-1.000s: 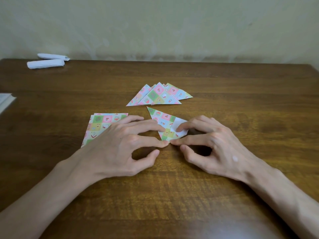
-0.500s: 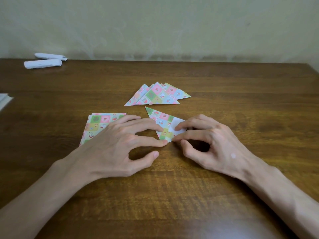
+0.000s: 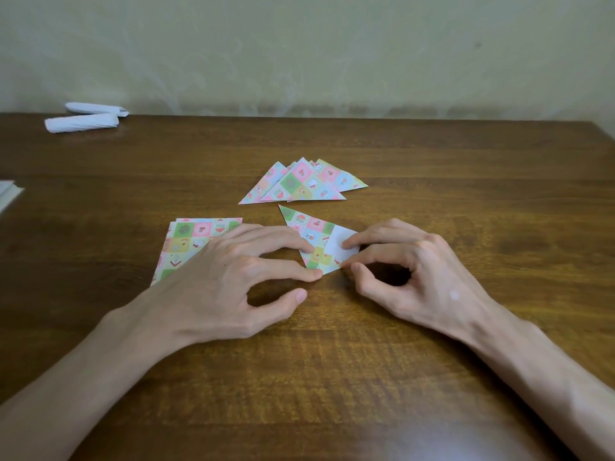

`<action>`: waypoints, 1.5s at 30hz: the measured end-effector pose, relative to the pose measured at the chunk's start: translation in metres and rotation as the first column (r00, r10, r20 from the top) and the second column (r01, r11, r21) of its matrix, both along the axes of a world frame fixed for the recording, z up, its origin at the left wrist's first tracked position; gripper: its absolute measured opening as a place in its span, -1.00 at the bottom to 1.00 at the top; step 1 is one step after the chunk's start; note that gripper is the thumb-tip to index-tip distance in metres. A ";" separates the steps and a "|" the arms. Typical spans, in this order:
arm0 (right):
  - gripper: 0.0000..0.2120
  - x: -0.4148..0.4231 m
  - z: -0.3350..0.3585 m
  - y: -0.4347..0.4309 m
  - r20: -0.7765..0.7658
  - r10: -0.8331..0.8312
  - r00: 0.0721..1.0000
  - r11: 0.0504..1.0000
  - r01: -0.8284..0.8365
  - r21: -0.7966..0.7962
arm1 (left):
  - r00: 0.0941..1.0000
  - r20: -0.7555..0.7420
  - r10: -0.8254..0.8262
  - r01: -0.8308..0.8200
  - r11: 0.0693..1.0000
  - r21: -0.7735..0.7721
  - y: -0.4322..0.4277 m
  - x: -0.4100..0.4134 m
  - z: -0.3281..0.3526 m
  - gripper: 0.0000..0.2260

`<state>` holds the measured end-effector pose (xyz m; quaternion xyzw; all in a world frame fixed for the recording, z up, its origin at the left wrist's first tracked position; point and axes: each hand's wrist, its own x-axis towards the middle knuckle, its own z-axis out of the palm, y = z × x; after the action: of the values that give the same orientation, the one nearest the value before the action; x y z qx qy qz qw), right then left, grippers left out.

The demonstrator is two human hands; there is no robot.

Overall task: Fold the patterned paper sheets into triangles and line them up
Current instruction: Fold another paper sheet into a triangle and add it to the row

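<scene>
Your left hand (image 3: 226, 277) pressed bent fingertips on half-folded triangle (image 3: 312, 227), frame centre; your right hand (image 3: 422, 271) pressed its flap (white underside showing), gripping nothing. Finished triangles (image 3: 299, 184) overlapped just above; flat sheets (image 3: 196, 237) lay centre-left.

Light: soft, even, moderately bright.
Glare: pale sheen on the near tabletop (image 3: 432, 440).
Shadows: soft, under the left hand (image 3: 229, 277) and right hand (image 3: 422, 274).
Edges: slightly bowed, blurred.

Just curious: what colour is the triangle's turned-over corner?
Plain white, the turned-over corner; head view shows it.
</scene>
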<state>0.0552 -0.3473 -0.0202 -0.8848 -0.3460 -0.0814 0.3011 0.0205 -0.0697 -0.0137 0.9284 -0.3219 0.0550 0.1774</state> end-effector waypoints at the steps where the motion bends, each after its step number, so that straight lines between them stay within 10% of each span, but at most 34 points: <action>1: -0.82 0.000 0.000 0.000 -0.002 -0.008 1.000 1.000 0.008 0.006 | 1.000 -0.003 0.002 -0.002 1.000 -0.002 0.000 0.000 0.000 -0.71; 45: -0.72 -0.003 0.002 0.009 0.033 0.079 0.996 0.989 -0.074 -0.127 | 0.998 -0.056 -0.025 0.025 1.000 -0.013 0.001 0.001 0.007 -0.73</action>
<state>0.0521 -0.3388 -0.0184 -0.8864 -0.3899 -0.0645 0.2411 0.0211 -0.0692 -0.0067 0.9244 -0.3280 0.0285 0.1928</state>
